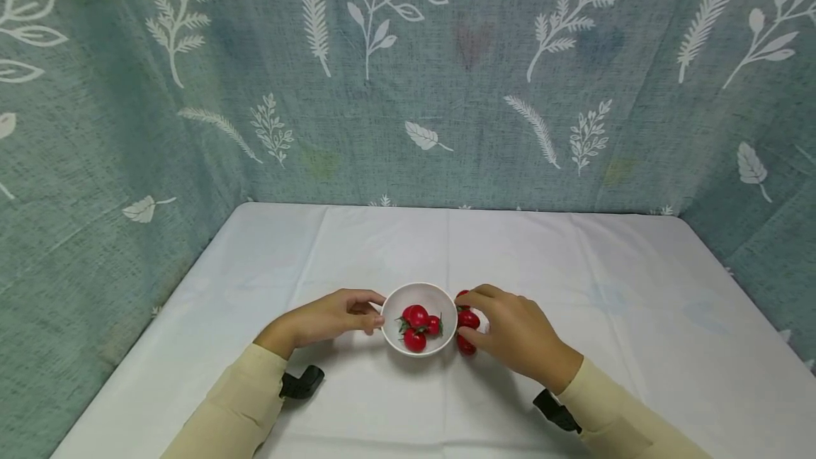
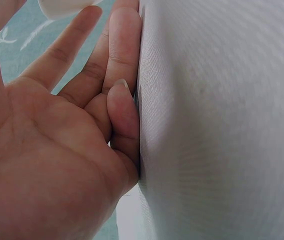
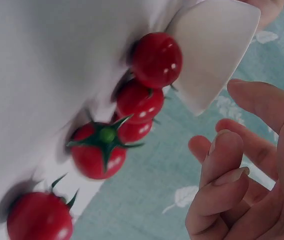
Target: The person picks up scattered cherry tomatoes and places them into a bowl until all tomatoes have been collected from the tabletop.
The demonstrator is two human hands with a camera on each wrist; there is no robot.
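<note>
A white bowl (image 1: pixel 392 343) stands on the table, with several red cherry tomatoes (image 1: pixel 417 316) inside, some with green stems. At its left side is my left hand (image 1: pixel 331 317), thumb and index finger touching the rim. In the left wrist view the index finger of the left hand (image 2: pixel 52 115) is straight, reaching the bowl (image 2: pixel 64 6). More cherry tomatoes (image 1: pixel 469 320) lie in a row right of the bowl, partly hidden by my right hand (image 1: pixel 516 328). The right wrist view shows these tomatoes (image 3: pixel 157 60) apart from the right hand (image 3: pixel 252 165), which holds nothing.
A white cloth (image 1: pixel 510 246) covers the table. Teal curtains (image 1: pixel 408 91) with white leaf prints hang behind it and along both sides. A black wrist strap piece (image 1: pixel 302 382) shows at the left sleeve, another black piece (image 1: pixel 556 411) at the right.
</note>
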